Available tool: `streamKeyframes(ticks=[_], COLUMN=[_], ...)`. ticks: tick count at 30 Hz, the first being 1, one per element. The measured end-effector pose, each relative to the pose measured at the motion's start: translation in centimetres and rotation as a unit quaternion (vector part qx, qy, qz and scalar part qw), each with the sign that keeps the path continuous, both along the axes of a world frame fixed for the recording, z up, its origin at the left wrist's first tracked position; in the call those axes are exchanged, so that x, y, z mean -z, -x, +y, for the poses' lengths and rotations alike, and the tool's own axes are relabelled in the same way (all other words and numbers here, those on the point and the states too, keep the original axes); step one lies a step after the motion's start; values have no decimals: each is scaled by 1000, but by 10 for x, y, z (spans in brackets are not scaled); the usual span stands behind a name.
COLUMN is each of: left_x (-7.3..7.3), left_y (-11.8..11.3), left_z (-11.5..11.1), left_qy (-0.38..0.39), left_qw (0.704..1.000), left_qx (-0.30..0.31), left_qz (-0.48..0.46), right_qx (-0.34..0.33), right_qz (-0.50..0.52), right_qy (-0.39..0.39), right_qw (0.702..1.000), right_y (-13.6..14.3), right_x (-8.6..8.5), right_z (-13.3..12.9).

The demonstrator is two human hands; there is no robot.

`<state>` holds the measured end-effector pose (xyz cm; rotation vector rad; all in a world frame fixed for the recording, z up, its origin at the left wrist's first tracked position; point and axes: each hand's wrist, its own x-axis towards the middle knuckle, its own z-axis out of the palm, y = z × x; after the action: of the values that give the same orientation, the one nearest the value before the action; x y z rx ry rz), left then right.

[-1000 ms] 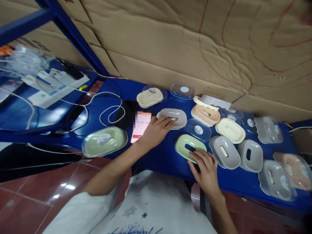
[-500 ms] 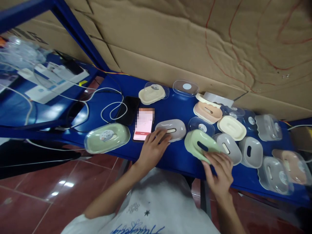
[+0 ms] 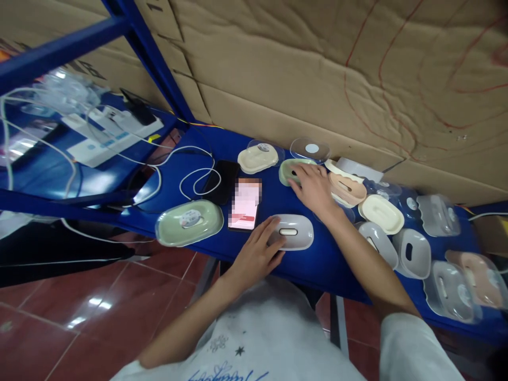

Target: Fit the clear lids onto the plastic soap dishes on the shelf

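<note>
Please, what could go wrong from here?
The right hand holds the light green dish close to a clear lid behind, which it might push. The right forearm crosses over another clear lid and may catch it. The lidded green dish sits at the blue table's front edge; a bump could drop it.

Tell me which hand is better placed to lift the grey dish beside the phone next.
Probably the left hand: its fingers are at the left end of the grey dish. The right hand is farther back, at a green dish.
</note>
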<state>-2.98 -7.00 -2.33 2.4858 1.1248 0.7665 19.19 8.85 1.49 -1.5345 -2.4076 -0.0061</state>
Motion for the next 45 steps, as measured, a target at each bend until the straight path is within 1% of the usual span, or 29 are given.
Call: streamKeyframes(ticks=[4, 7, 11, 15, 17, 19, 20, 21, 23, 25, 27, 29, 30, 31, 33, 35, 39, 42, 45], left_x=[-2, -2, -2, -3, -4, -3, -2, 0, 3, 6, 9, 10, 9, 9, 8, 5, -1, -4, -3], left_y=[1, 0, 2, 7, 8, 9, 9, 9, 10, 10, 10, 9, 9, 8, 7, 5, 3, 2, 3], left_z=[-1, -3, 0, 5, 6, 7, 7, 7, 7, 6, 7, 9, 10, 12, 15, 18, 21, 22, 23], left_qy=[38, 62, 83, 115, 148, 176, 183, 186, 185, 184, 190, 205, 215, 226, 241, 243, 230, 228, 233], left_qw=[999, 997, 995, 991, 985, 980, 978, 977, 977, 977, 976, 972, 969, 966, 963, 963, 967, 969, 969], left_qx=[20, 18, 27, 39, 26, 13, 8, 5, -6, -18, -23, -14, -7, 3, 24, 38, 40, 41, 42], left_qz=[-30, -38, -40, -62, -80, -96, -101, -103, -103, -103, -108, -117, -121, -123, -120, -114, -99, -88, -73], right_qx=[-66, -60, -25, -10, -20, -40, -53, -66, -75, -66, -52, -45, -47, -53, -76, -101, -131, -138, -130], right_qz=[7, 9, 10, 31, 51, 72, 84, 99, 134, 157, 163, 163, 160, 155, 135, 104, 57, 44, 32], right_qy=[50, 88, 117, 180, 164, 101, 65, 30, 2, 17, 51, 83, 94, 101, 104, 92, 63, 49, 39], right_qw=[997, 994, 993, 983, 985, 991, 993, 992, 988, 985, 984, 982, 981, 981, 983, 985, 988, 988, 990], right_y=[37, 54, 64, 70, 68, 60, 52, 42, 16, -13, -38, -55, -60, -63, -64, -62, -61, -62, -61], right_x=[6, 12, 11, 1, -7, -17, -22, -25, -27, -20, -6, 10, 17, 22, 27, 27, 26, 30, 35], right_z=[59, 90, 107, 115, 111, 93, 76, 55, 0, -63, -121, -163, -177, -186, -193, -190, -181, -182, -186])
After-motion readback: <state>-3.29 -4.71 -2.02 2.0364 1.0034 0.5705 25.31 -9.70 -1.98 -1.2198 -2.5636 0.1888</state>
